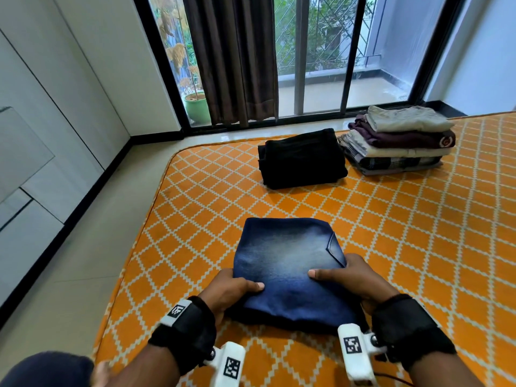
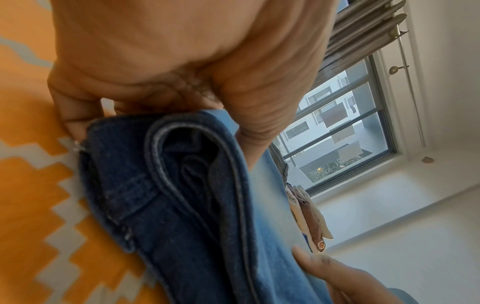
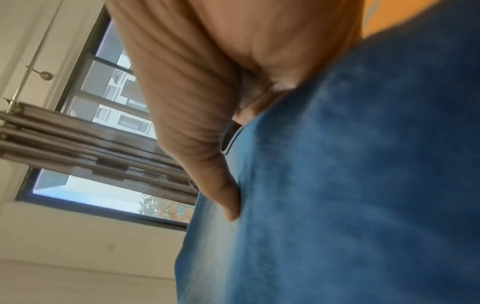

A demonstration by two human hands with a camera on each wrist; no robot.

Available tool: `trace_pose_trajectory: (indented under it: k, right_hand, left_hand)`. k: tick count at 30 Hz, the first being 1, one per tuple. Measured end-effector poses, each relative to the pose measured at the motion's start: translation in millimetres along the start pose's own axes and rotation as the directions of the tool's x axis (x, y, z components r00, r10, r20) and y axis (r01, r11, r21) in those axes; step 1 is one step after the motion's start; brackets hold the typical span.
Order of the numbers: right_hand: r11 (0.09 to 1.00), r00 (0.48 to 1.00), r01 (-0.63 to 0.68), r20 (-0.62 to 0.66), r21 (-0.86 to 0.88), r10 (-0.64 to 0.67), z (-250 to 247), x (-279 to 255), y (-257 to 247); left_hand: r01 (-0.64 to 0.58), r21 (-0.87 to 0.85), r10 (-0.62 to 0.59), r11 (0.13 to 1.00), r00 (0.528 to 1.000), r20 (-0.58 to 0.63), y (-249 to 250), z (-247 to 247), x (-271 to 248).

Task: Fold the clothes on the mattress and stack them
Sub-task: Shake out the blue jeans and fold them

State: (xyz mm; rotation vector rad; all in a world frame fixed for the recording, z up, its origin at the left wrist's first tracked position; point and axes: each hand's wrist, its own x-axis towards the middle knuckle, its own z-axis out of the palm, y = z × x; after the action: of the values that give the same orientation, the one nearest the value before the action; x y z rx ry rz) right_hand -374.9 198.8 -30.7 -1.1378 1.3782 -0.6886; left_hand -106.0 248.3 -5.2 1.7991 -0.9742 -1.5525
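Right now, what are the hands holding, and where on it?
Both hold the folded jeans at the near end: left hand on the left edge, right hand on the right edge, thumbs on top.

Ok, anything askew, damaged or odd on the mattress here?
Nothing stands out. The folded jeans are gripped at both sides by the left hand and right hand; the black folded garment and the stack of clothes sit tidy on the mattress.
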Motion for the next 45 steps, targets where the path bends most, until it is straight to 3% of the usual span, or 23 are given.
trace_pose_trajectory:
  k: [5,13,17,21,23,25,27,29,32,35,38,42,45]
  right_hand:
    - [0.992,0.995,-0.006,0.103,0.125,-0.007,0.1,0.1,-4.9]
    - [0.990,0.994,0.024,-0.112,0.136,-0.009,-16.1,12.8,-16.4]
    - [0.985,0.937,0.165,-0.321,0.050,-0.140,-40.9,54.1,-68.7]
    - [0.931,0.815,0.300,-0.452,-0.208,-0.363,-83.7,147.2,-162.0]
    - [0.892,0.788,0.283,-0.445,-0.353,-0.426,-99.3,199.1,-198.3]
    - [0.815,0.808,0.161,-0.401,-0.556,-0.433,-102.8,243.8,-214.8]
    - [0.557,0.843,0.019,-0.287,-0.830,-0.456,-90.6,283.0,-205.2]
    - [0.402,0.905,0.041,-0.136,-0.915,-0.402,-68.0,314.7,-182.2]
    - [0.457,0.942,-0.011,-0.163,-0.889,-0.294,-55.8,337.7,-160.3]
    - [0.461,0.951,-0.038,-0.174,-0.887,-0.256,-58.5,339.9,-159.7]
    - [0.454,0.947,-0.053,-0.190,-0.889,-0.260,-57.9,324.3,-163.4]
    - [0.412,0.903,-0.042,-0.212,-0.910,-0.374,-53.6,288.9,-180.5]
    - [0.390,0.899,0.011,-0.161,-0.921,-0.407,-34.3,252.0,-190.6]
  left_hand:
    - [-0.076,-0.075,0.078,0.994,0.997,0.019,-1.7,-10.9,-6.4]
    - [-0.141,-0.198,0.144,0.970,0.990,0.002,28.2,-17.9,-6.1]
    - [-0.317,-0.139,0.319,0.938,0.948,-0.015,86.9,-10.9,30.9]
    - [-0.481,-0.121,0.474,0.868,0.876,-0.088,169.8,-4.1,119.2]
    - [-0.504,-0.028,0.496,0.863,0.857,-0.141,201.9,-3.1,168.5]
    - [-0.471,0.198,0.501,0.859,0.853,-0.148,220.6,-2.9,210.7]
    - [-0.381,0.494,0.495,0.782,0.861,-0.120,231.0,0.5,243.9]
    - [-0.371,0.654,0.529,0.659,0.847,-0.051,234.8,1.1,279.3]
    - [-0.383,0.707,0.494,0.595,0.868,0.054,230.4,-0.2,320.1]
    - [-0.400,0.680,0.488,0.615,0.870,0.071,227.1,-4.4,324.9]
    - [-0.478,0.631,0.559,0.611,0.825,0.084,218.2,-12.0,304.9]
    - [-0.480,0.671,0.583,0.564,0.808,0.088,208.1,-34.1,254.5]
    - [-0.492,0.672,0.604,0.554,0.793,0.082,199.8,-57.0,203.8]
